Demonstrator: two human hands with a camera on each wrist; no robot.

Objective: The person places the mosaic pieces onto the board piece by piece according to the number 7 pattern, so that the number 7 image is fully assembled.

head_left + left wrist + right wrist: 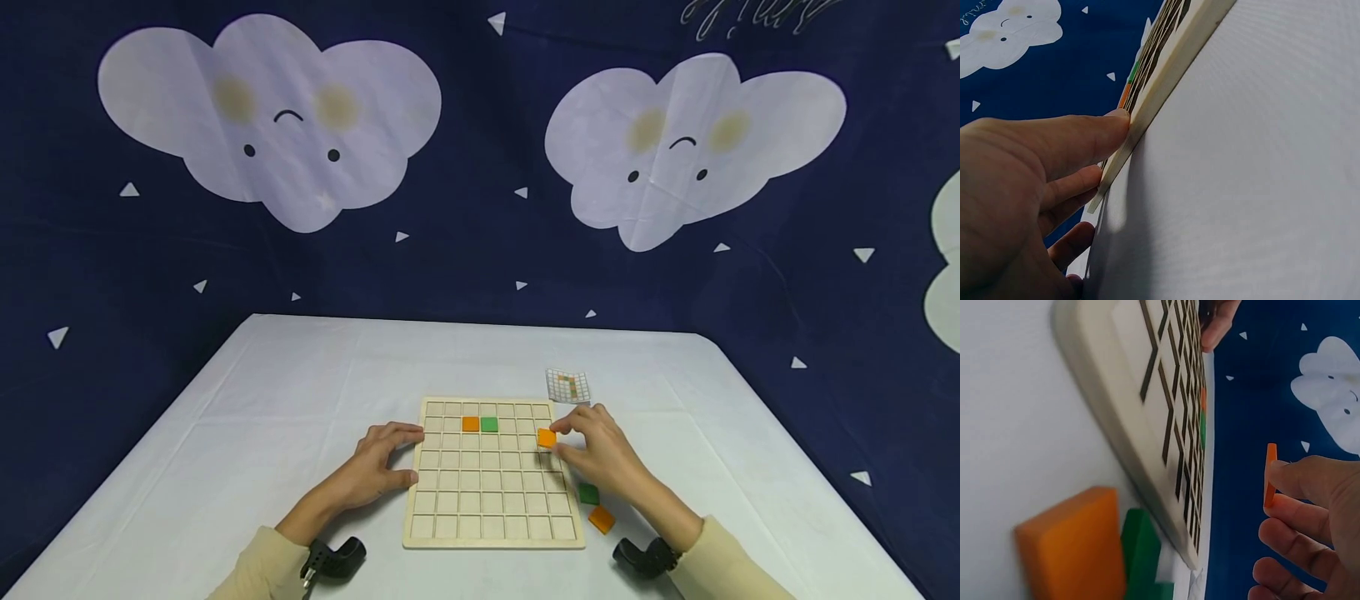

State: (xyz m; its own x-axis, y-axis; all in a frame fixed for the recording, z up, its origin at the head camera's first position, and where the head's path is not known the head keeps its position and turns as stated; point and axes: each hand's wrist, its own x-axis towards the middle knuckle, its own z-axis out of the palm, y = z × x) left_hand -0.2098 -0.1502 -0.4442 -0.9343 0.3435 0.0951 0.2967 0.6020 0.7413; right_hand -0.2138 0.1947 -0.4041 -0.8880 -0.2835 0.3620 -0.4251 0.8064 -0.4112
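My right hand (607,457) pinches an orange square tile (547,437) between thumb and fingers, over the right side of a wooden grid board (495,543). In the right wrist view the tile (1270,475) is held edge-on, raised off the board. An orange tile (470,424) and a green tile (489,425) lie side by side in the board's second row. My left hand (366,471) touches the board's left edge with thumb and fingers, the fingers fairly straight; the left wrist view shows the thumb (1079,140) against the rim.
A green tile (588,494) and an orange tile (602,520) lie on the white table (300,392) beside the board's lower right edge. A small card with a printed grid pattern (567,387) lies behind the board's right corner. A dark blue cloth with clouds (480,267) hangs behind.
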